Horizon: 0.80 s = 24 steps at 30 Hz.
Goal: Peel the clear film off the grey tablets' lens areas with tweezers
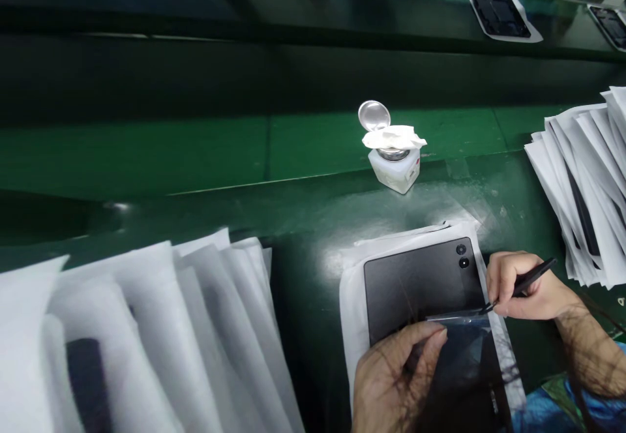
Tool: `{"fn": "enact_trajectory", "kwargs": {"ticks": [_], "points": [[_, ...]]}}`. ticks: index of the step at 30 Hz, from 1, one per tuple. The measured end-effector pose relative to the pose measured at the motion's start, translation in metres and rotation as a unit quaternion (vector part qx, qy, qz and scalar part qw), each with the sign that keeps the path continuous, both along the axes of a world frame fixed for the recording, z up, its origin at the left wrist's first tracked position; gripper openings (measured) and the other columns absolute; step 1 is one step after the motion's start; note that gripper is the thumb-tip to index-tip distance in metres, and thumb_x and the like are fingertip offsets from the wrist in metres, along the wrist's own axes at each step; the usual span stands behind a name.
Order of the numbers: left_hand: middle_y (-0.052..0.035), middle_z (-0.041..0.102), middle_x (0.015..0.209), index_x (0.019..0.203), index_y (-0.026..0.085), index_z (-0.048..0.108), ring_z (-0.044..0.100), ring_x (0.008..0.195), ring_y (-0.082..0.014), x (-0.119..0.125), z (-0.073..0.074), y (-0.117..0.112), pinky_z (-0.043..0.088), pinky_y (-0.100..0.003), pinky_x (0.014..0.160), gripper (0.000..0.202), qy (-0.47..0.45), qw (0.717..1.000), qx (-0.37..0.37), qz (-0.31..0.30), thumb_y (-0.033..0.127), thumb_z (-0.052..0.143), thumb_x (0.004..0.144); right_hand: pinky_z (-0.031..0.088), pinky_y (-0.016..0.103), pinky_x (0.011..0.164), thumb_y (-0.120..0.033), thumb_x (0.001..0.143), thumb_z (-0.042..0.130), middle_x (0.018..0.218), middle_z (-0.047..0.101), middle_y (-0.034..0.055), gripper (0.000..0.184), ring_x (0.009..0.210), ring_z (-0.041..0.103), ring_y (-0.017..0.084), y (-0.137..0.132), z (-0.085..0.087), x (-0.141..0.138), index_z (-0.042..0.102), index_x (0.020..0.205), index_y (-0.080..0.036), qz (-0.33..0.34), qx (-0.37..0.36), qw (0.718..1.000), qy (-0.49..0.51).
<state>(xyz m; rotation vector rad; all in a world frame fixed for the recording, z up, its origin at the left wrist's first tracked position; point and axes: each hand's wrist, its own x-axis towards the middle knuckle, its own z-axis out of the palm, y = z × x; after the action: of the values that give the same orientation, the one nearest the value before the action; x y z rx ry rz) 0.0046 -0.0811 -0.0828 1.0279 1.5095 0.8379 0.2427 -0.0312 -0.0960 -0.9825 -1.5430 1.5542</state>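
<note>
A dark tablet back cover (415, 283) with two round camera rings lies on a white foam sleeve (353, 315). Over its lower half a clear plastic film (462, 320) is raised along one edge. My left hand (398, 374) pinches that edge between thumb and forefinger. At the cover's right side my right hand (531, 286) grips black tweezers (531, 276), their tips at the film's right end. Whether the tips are closed on the film is too small to tell. Loose hair strands blur the lower part of the view.
A white dispenser bottle (398, 171) with its round lid (374, 116) flipped up and a white wipe (394, 137) on top stands beyond the tablet. Stacks of white sleeves sit at left (161, 328) and right (587, 179). Another dark panel (497, 10) lies on the far bench.
</note>
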Motion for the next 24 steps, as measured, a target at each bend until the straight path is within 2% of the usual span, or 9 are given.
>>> {"fn": "enact_trajectory", "kwargs": {"ticks": [5, 14, 20, 24], "points": [[-0.0045, 0.083, 0.067, 0.069, 0.031, 0.082, 0.076, 0.062, -0.0296, 0.0, 0.0, 0.001, 0.061, -0.04, 0.065, 0.015, 0.004, 1.0, 0.015, -0.005, 0.026, 0.069, 0.076, 0.058, 0.034, 0.062, -0.008, 0.073, 0.078, 0.077, 0.076, 0.0025, 0.021, 0.066, 0.071, 0.02, 0.0, 0.001, -0.001, 0.071, 0.073, -0.028, -0.003, 0.008, 1.0, -0.014], [-0.0026, 0.083, 0.069, 0.071, 0.031, 0.082, 0.077, 0.065, -0.0273, -0.001, -0.006, -0.002, 0.061, -0.036, 0.07, 0.015, 0.012, 1.0, 0.017, -0.013, 0.026, 0.069, 0.078, 0.057, 0.032, 0.06, -0.004, 0.072, 0.077, 0.074, 0.075, 0.0016, 0.024, 0.065, 0.071, 0.019, 0.0, 0.0, -0.001, 0.07, 0.073, -0.027, 0.001, 0.01, 1.0, 0.004], [0.0009, 0.079, 0.061, 0.069, 0.032, 0.081, 0.071, 0.053, -0.0223, 0.0, -0.003, 0.001, 0.058, -0.03, 0.058, 0.014, 0.014, 0.999, 0.03, -0.014, 0.029, 0.069, 0.077, 0.056, 0.032, 0.058, 0.0, 0.07, 0.075, 0.073, 0.075, 0.0009, 0.03, 0.064, 0.071, 0.02, -0.002, 0.002, 0.0, 0.072, 0.074, -0.029, 0.009, 0.02, 0.999, 0.029], [0.0015, 0.079, 0.06, 0.069, 0.03, 0.08, 0.071, 0.052, -0.0207, -0.001, -0.002, 0.004, 0.058, -0.027, 0.056, 0.017, 0.015, 0.999, 0.037, -0.028, 0.028, 0.067, 0.079, 0.056, 0.032, 0.057, 0.0, 0.067, 0.079, 0.075, 0.075, 0.0009, 0.033, 0.066, 0.07, 0.02, -0.012, 0.0, -0.002, 0.073, 0.077, -0.031, 0.0, -0.006, 0.997, 0.073]]}}
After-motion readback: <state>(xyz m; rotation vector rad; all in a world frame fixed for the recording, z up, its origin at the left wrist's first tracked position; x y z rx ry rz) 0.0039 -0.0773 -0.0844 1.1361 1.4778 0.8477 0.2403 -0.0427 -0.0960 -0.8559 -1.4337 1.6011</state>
